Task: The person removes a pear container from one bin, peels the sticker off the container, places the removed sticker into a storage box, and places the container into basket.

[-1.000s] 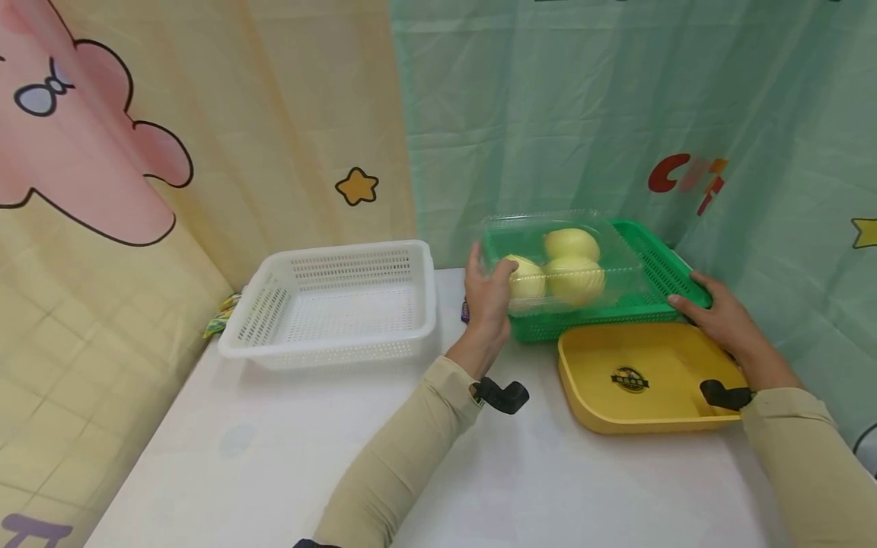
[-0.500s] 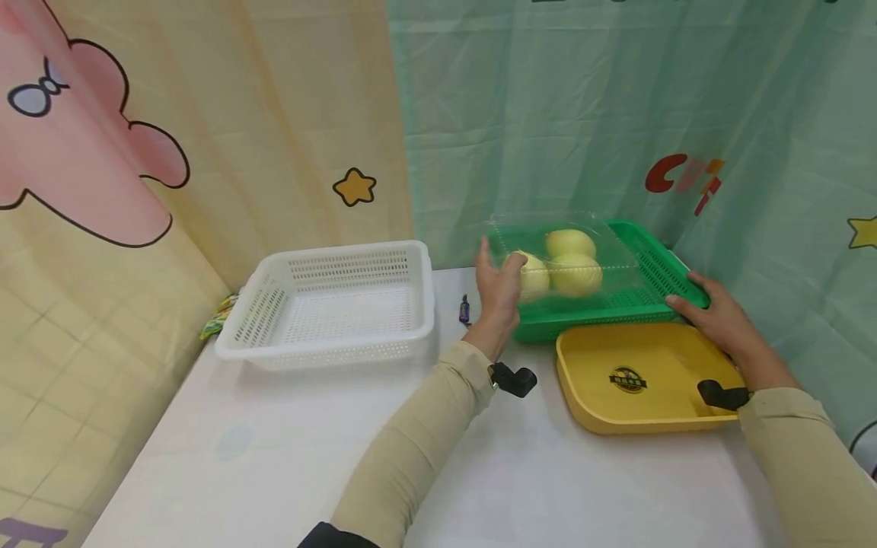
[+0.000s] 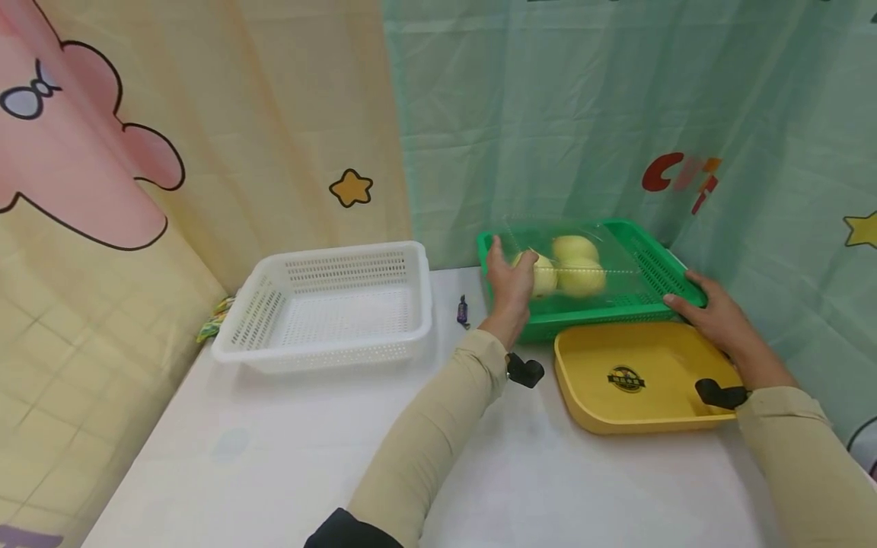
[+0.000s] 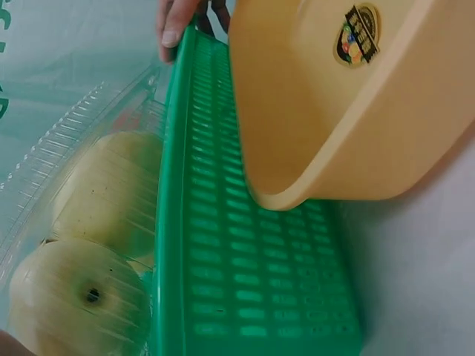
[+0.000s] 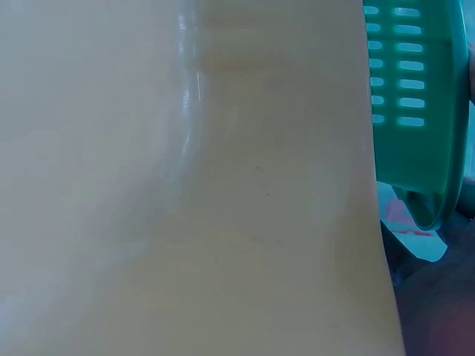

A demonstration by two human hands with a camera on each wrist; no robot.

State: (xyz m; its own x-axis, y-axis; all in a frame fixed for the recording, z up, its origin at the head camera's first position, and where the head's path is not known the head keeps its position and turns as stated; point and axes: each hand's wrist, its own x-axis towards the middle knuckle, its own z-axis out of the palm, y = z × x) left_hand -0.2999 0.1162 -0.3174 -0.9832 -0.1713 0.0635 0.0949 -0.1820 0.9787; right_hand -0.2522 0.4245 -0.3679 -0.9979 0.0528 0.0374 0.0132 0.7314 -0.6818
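Observation:
My left hand [image 3: 510,288] grips the left end of a clear plastic box [image 3: 620,283]. Inside the box are three round, pale yellow fruits [image 3: 581,278] that look like pears; the left wrist view shows a dark blossom end on one fruit [image 4: 78,300]. The box lies within the outline of a green slotted basket [image 3: 620,313], low against its front rim. At the basket's right corner, my right hand [image 3: 719,313] holds the rim, thumb on the near side. In the left wrist view, fingers [image 4: 178,26] of that hand curl over the green rim.
Just in front of the green basket sits a yellow tray [image 3: 658,380] with a round dark label. A white slotted basket [image 3: 329,304] stands on the left. Between the baskets lies a small purple-wrapped piece [image 3: 463,310]. A colourful packet [image 3: 215,320] pokes out behind the white basket. Curtains [image 3: 479,114] hang behind.
My left hand has moved right with the clear box, lowering it into the green basket and uncovering the small purple piece. My right hand stays on the basket's rim.

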